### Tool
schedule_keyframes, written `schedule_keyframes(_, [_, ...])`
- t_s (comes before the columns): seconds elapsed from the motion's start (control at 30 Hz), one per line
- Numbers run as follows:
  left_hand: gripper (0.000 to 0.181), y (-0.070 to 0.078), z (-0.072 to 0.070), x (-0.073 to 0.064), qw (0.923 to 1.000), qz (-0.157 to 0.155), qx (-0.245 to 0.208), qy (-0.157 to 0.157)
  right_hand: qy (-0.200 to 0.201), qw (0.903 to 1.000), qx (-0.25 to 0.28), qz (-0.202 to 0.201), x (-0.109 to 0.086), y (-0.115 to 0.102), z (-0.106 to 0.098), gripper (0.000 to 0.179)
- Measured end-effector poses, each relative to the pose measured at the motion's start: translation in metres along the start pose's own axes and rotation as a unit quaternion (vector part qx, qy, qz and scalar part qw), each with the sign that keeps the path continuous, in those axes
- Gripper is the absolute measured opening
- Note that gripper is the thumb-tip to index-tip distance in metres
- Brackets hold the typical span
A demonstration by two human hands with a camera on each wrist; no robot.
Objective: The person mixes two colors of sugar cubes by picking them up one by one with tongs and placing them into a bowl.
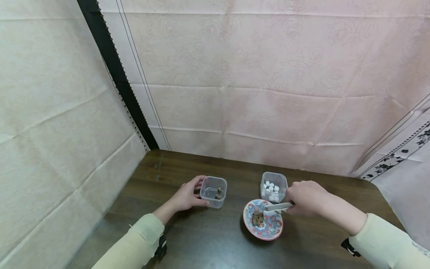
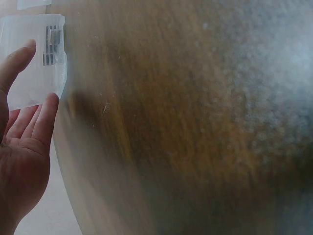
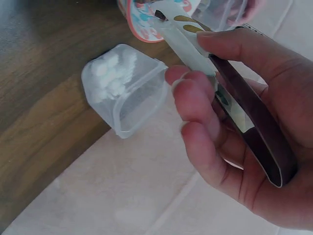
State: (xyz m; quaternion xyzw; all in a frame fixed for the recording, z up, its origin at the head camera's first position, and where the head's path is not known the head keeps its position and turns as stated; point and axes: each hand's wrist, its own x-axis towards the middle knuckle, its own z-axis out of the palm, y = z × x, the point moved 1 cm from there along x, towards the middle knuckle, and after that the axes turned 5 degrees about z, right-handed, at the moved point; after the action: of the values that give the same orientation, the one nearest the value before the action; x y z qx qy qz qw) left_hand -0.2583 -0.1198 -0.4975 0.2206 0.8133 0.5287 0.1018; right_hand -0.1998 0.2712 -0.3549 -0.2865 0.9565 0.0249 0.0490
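Observation:
My left hand (image 1: 189,194) holds the side of a clear plastic container (image 1: 213,191), thumb and fingers spread about its left wall. A few small brown pieces (image 1: 218,193) sit inside it. In the right wrist view, my right hand (image 3: 264,93) grips tongs (image 3: 247,105) with dark handles and pale, patterned arms. Their tips are over a patterned plate (image 1: 273,225), beside a cluster of brown cubes (image 1: 257,218). Whether the tips touch a cube cannot be made out. Behind the plate, near my right hand, stands a second clear container (image 1: 265,178) with white cubes (image 1: 271,187).
Everything stands on a dark brown wooden table (image 1: 215,243). Pale cloth (image 1: 255,82) hangs along its far edge, and more cloth (image 1: 60,112) covers the left side. A black strip (image 1: 117,74) runs down the corner between them.

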Motion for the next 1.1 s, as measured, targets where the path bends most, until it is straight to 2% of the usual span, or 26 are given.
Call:
schedule_keyframes(0.3, [0.086, 0.000, -0.001, 0.000, 1.0000, -0.002, -0.001, 0.002, -0.018, 0.9996, -0.001, 0.024, 0.001, 0.000, -0.001, 0.029])
schedule_keyframes(0.6, [0.085, -0.003, -0.001, 0.000, 1.0000, -0.002, -0.001, 0.003, 0.027, 0.9995, -0.019, -0.003, 0.011, -0.006, -0.014, 0.038])
schedule_keyframes(0.77, [0.084, -0.004, -0.001, 0.000, 1.0000, 0.002, -0.001, 0.003, 0.041, 0.9991, -0.010, -0.005, 0.025, -0.016, -0.027, 0.038])
schedule_keyframes(0.93, [0.084, -0.003, -0.001, 0.000, 0.9999, 0.007, -0.008, -0.002, 0.033, 0.9994, -0.004, -0.013, 0.045, -0.030, -0.037, 0.037])
schedule_keyframes(1.1, [0.083, -0.002, 0.000, -0.001, 0.9999, 0.009, -0.013, -0.003, 0.022, 0.9991, -0.001, -0.036, 0.066, -0.043, -0.043, 0.047])
